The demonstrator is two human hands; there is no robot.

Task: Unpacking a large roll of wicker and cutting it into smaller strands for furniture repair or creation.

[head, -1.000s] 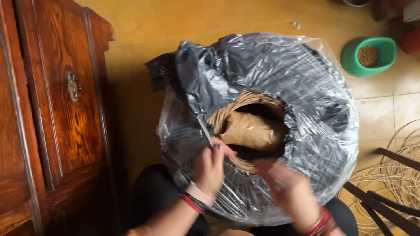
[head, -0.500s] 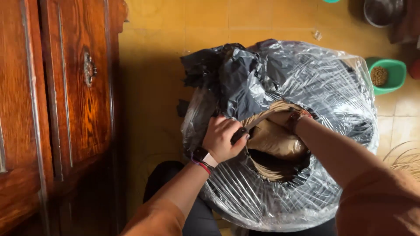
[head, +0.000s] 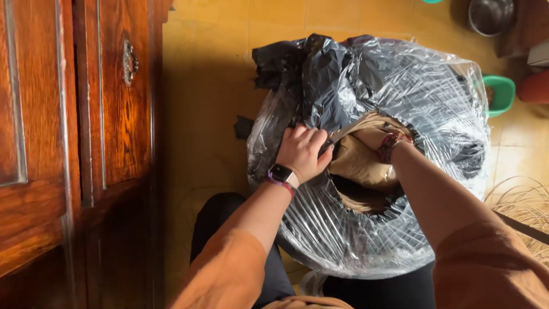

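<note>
A big round coil wrapped in black plastic and clear film [head: 400,86] rests against my knees on the floor. Brown paper [head: 360,163] shows in its torn middle hole. My left hand [head: 302,151], with a watch on the wrist, grips the wrapping at the hole's left rim, fingers curled over a dark thing I cannot make out. My right hand [head: 374,137] reaches into the hole; its fingers are tucked under the wrapping and paper, and only the wrist with a red bracelet shows clearly.
A dark wooden cabinet [head: 74,143] stands close on the left. A green bowl [head: 500,94] and a metal bowl [head: 492,14] sit on the yellow tiled floor at the far right. Loose pale cane strands [head: 523,209] lie at the right edge.
Both hands moved up from the coil's lower rim to the hole. The left now grips the left rim; the right pushed deeper under the wrapping. The view shifted closer.
</note>
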